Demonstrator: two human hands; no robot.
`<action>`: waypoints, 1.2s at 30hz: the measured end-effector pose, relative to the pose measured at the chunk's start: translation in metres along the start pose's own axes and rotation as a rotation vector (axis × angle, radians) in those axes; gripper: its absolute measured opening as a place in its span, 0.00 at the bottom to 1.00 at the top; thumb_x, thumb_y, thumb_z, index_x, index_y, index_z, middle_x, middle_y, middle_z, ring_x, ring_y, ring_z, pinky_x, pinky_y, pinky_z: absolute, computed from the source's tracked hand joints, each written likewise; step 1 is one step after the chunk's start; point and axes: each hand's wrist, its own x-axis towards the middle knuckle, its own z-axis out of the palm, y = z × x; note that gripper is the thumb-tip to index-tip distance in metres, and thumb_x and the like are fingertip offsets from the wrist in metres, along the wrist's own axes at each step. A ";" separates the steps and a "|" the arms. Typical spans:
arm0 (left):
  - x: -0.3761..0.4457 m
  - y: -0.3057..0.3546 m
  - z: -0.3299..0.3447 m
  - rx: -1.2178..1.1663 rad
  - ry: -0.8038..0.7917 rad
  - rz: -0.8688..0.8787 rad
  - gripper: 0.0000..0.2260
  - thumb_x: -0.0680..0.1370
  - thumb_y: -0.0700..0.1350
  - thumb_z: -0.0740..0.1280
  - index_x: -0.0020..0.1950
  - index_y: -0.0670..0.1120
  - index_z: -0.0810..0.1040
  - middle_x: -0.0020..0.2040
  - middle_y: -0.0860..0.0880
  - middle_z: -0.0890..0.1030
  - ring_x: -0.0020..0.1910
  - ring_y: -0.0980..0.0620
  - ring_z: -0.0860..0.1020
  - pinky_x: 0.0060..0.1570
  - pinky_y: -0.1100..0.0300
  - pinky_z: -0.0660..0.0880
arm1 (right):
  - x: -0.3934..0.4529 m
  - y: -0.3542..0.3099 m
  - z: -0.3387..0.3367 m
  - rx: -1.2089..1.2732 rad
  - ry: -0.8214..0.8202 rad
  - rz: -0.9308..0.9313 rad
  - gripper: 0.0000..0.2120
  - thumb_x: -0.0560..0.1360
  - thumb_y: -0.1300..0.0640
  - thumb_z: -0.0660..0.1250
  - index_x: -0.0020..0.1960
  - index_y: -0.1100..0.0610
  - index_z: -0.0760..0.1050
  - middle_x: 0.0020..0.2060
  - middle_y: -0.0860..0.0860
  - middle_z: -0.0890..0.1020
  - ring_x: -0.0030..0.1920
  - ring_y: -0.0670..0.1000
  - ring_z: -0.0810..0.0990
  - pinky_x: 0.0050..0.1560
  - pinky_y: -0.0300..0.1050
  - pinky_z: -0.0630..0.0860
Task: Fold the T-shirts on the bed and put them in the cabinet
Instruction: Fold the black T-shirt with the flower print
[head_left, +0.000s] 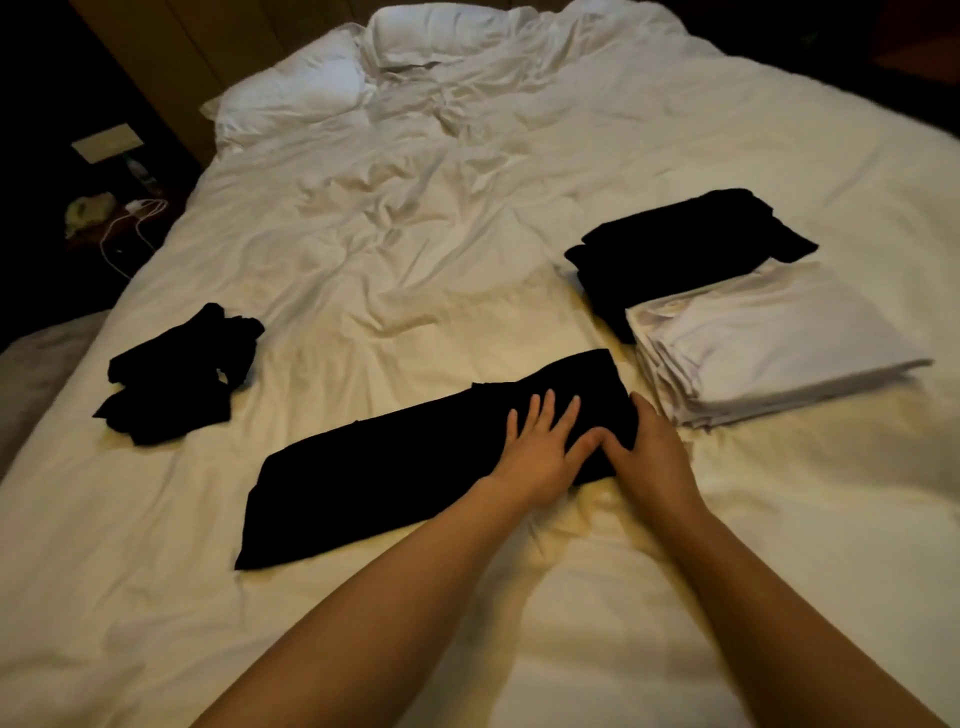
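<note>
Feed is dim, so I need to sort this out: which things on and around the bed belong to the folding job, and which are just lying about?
Job:
black T-shirt under both hands
crumpled black garment
folded black stack
folded white stack
left hand
right hand

Lying about:
pillows
white cable
wall outlet plate

1. Bed (467, 218): wide, fills most of the view, covered by a rumpled white duvet with deep creases mid-bed.
2. Pillows (296, 98): white, at the far head end, crumpled.
3. Wall panel (171, 57): tan, wood-look, behind the head end on the left.
4. Nightstand (130, 218): dark, left of the bed, carrying a white cable and small items too dim to identify.
5. Light: warm and yellowish on the bedding; room edges and corners nearly black.
</note>
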 end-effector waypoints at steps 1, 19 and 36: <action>0.007 0.010 -0.001 -0.047 0.020 -0.021 0.32 0.81 0.67 0.44 0.82 0.54 0.49 0.82 0.46 0.46 0.80 0.47 0.42 0.78 0.48 0.41 | 0.000 0.001 -0.004 0.049 -0.015 0.050 0.26 0.77 0.51 0.68 0.71 0.61 0.69 0.64 0.58 0.78 0.63 0.60 0.77 0.60 0.53 0.74; 0.069 0.070 -0.059 -0.216 0.144 -0.344 0.09 0.76 0.47 0.69 0.48 0.43 0.72 0.38 0.48 0.72 0.41 0.46 0.74 0.36 0.58 0.69 | -0.013 -0.010 -0.004 0.383 0.068 0.085 0.07 0.73 0.56 0.70 0.40 0.54 0.73 0.33 0.49 0.78 0.35 0.48 0.75 0.33 0.43 0.68; -0.008 0.023 -0.113 -1.140 0.250 -0.337 0.04 0.75 0.42 0.67 0.40 0.43 0.75 0.37 0.46 0.77 0.36 0.48 0.74 0.33 0.59 0.70 | -0.040 -0.088 0.005 0.270 0.218 -0.284 0.11 0.70 0.62 0.72 0.49 0.55 0.72 0.45 0.48 0.74 0.45 0.49 0.74 0.43 0.36 0.70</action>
